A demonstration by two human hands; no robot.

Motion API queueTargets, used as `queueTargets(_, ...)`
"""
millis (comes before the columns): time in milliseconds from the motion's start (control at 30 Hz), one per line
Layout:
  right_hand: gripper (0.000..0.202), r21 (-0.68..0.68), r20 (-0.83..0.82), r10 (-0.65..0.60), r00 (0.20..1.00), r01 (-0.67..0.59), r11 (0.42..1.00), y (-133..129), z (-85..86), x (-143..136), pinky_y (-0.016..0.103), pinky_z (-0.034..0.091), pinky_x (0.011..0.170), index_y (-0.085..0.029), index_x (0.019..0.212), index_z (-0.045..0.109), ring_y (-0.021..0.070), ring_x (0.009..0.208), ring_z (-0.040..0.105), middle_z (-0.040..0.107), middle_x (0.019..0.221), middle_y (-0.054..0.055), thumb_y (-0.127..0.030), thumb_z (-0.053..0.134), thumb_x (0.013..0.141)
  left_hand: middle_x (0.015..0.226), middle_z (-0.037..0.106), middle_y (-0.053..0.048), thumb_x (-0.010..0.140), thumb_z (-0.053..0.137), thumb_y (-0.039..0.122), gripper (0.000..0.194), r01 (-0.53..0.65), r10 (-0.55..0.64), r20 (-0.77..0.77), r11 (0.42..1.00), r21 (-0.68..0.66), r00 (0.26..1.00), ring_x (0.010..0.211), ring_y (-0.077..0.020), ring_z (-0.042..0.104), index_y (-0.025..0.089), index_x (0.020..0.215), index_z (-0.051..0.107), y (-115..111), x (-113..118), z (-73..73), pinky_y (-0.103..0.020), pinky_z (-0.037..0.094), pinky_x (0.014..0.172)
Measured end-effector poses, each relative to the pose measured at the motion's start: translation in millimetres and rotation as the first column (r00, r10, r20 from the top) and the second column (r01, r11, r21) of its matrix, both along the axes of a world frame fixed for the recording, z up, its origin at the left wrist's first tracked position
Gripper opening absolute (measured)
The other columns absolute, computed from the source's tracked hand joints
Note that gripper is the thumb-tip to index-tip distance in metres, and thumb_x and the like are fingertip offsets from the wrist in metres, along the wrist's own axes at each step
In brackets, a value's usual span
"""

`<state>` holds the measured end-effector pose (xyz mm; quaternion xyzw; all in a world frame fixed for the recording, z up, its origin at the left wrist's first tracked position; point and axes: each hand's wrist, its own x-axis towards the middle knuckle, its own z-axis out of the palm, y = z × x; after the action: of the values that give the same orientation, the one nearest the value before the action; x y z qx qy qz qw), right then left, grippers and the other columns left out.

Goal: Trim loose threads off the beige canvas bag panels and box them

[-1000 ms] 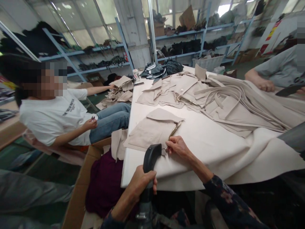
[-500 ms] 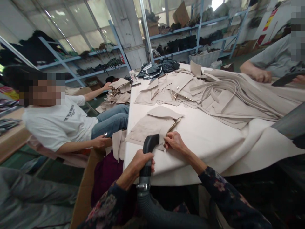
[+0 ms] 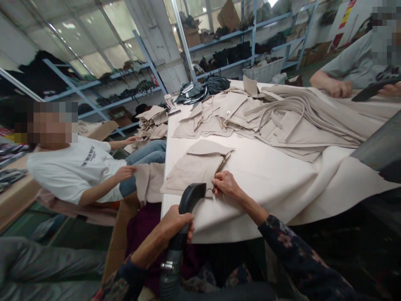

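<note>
Beige fabric piece (image 3: 191,169) lying on the table (image 3: 253,175), brassy, probably metal strip (image 3: 223,162) along one side; black curved nozzle (image 3: 189,201) tilted at its near edge

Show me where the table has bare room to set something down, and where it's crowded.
The widest bare patch of white cloth lies right of the beige panel, between the right hand and the beige heap. A narrower strip separates panel and heap. It's crowded beyond, with heap, long strips and dark bundle.
</note>
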<state>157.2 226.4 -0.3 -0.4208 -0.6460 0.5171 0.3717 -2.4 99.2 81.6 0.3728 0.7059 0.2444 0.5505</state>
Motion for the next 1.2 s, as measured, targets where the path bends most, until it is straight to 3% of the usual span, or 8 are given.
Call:
queueTargets(267,0.023,-0.001,0.005,-0.016,1.0,0.016,1.0,-2.3,2.4,-1.3,0.015,0.032,0.035,-0.02,0.046,0.035,0.0112,0.039,0.056,0.052,0.037,-0.002,-0.015,0.045,0.066,0.046,0.057,-0.001,0.064,0.057,0.024,0.013,0.132,-0.142,-0.041,0.974,-0.182,0.989,0.037,-0.0133,0.052,0.015,0.064,0.047,18.7,-12.5,13.1,-0.027,0.045,0.04)
queueTargets(467,0.023,0.02,0.049,-0.044,0.998,0.043,0.999,1.2,3.7,-0.8,0.015,0.035,0.038,-0.019,0.045,0.038,0.0104,0.04,0.056,0.055,0.039,-0.001,-0.016,0.044,0.067,0.046,0.055,0.001,0.064,0.059,0.024,0.015,0.124,-0.126,-0.005,0.982,-0.141,0.992,0.037,-0.0105,0.049,0.016,0.066,0.046,38.2,-18.1,22.0,-0.024,0.044,0.039)
queueTargets(767,0.024,0.024,0.118,-0.019,0.993,0.016,1.0,5.7,6.4,1.1,0.016,0.036,0.041,-0.019,0.042,0.036,0.0108,0.044,0.057,0.055,0.039,0.0,-0.011,0.045,0.063,0.048,0.057,-0.001,0.065,0.059,0.024,0.015,0.126,-0.134,-0.068,0.986,-0.111,0.989,0.038,-0.0125,0.051,0.016,0.066,0.047,31.2,-42.9,47.2,-0.027,0.045,0.04)
queueTargets(1033,0.025,0.06,0.163,0.01,0.987,-0.02,0.998,5.7,3.6,0.4,0.017,0.037,0.043,-0.019,0.043,0.037,0.0111,0.044,0.058,0.057,0.041,0.001,-0.012,0.045,0.066,0.046,0.057,0.0,0.065,0.059,0.026,0.015,0.191,-0.208,-0.099,0.969,-0.157,0.973,0.038,-0.0127,0.052,0.016,0.063,0.048,35.4,-22.3,25.1,-0.025,0.045,0.039)
queueTargets(1200,0.028,0.123,0.262,0.053,0.964,-0.087,0.989,2.2,10.4,9.0,0.017,0.039,0.045,-0.017,0.044,0.045,0.0099,0.043,0.057,0.059,0.044,0.0,-0.014,0.047,0.072,0.045,0.057,-0.002,0.065,0.058,0.027,0.017,0.187,-0.199,-0.121,0.977,-0.106,0.973,0.035,-0.0128,0.051,0.015,0.058,0.049,38.0,-27.1,20.0,-0.025,0.044,0.038)
